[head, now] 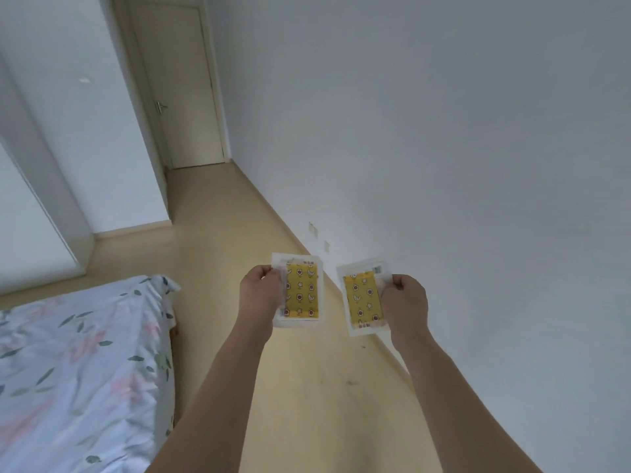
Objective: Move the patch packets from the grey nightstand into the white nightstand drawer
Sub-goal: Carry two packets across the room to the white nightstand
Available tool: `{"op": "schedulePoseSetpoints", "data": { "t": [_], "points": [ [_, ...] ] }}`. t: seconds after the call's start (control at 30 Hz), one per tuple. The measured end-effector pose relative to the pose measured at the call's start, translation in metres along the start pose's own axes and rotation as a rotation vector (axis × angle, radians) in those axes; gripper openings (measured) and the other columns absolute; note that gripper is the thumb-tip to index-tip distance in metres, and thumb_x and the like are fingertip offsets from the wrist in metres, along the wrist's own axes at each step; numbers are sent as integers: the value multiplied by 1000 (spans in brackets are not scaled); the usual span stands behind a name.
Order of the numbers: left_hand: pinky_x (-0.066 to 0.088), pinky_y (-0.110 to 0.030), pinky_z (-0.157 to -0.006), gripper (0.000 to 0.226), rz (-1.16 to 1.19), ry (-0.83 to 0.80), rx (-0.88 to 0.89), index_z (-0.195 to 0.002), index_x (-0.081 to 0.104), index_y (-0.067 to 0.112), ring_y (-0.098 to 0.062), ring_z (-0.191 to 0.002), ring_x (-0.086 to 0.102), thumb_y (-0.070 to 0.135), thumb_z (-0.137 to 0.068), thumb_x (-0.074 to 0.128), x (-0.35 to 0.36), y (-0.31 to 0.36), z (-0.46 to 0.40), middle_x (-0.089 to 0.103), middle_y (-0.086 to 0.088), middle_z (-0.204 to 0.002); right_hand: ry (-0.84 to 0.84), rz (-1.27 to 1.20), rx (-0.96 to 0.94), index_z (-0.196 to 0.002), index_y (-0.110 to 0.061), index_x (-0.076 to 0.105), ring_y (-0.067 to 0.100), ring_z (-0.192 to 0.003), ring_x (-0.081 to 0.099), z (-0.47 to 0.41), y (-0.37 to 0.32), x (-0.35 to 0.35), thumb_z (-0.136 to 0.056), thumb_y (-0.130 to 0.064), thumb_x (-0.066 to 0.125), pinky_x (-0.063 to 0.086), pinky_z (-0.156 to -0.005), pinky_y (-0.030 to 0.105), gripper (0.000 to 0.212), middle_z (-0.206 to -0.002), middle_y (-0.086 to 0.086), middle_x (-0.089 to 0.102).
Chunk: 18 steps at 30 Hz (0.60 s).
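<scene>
White wall (444, 131) fills the right of the view and pale wooden floor (211, 233) runs along it to a closed door (181, 97) at the far end. Lower left lies a bed (78, 363) under a floral cover. Neither nightstand is in view, so both patch packets are in transit, carried in the air above the floor in front of the person.

Both arms reach forward, held apart. Left hand (261, 295) pinches the left edge of one patch packet (304, 291); right hand (406, 305) pinches the right edge of the other patch packet (362, 298). Each is a flat clear sleeve around a yellow printed patch, and the two do not touch.

These packets look very light, thin and flexible, with slick film that could slip from a loose pinch. Gripping the sealed border, thumb over fingers, seems the sound hold; they should flex rather than break if laid flat in the drawer.
</scene>
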<state>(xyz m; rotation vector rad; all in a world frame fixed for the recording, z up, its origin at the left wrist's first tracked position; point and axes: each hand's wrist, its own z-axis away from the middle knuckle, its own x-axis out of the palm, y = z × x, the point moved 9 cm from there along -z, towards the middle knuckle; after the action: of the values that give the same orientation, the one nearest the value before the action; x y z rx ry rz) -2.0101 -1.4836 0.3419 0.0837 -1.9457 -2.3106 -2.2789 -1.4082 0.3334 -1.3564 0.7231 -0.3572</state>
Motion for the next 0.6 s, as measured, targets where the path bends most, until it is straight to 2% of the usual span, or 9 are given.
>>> {"op": "schedulePoseSetpoints", "data": {
  "t": [0.13,0.33,0.47,0.6],
  "points": [
    [53,-30,-63,20,-16,55,7,-81,60,12,-22,-67,64,10,-94,45,16,14,-82,68,-5,-80,-50,-35,-7,-90,-10,66,23,-75,68,-84,-22,60,-84,-1,34,47,-50,25,33,-87,3,68],
    [46,-21,-50,20,-24,153,38,-86,62,11,-15,-62,63,9,-96,44,44,33,-235,66,-2,-78,-146,-60,-37,-91,-10,66,19,-70,66,-230,-49,170,-83,0,35,45,-49,23,34,-86,2,68],
    [50,-25,-60,20,-31,229,67,-87,63,10,-20,-73,65,10,-95,45,54,68,-344,69,-6,-88,-222,-95,-51,-90,-8,66,25,-75,68,-328,-86,255,-82,-1,34,53,-57,30,33,-87,5,69],
    [48,-24,-57,20,22,347,95,-84,60,11,-18,-71,62,10,-97,45,39,111,-432,67,-4,-85,-299,-126,-58,-92,-9,67,23,-75,67,-402,-128,346,-84,-3,35,56,-61,32,33,-87,6,68]
  ]
}}
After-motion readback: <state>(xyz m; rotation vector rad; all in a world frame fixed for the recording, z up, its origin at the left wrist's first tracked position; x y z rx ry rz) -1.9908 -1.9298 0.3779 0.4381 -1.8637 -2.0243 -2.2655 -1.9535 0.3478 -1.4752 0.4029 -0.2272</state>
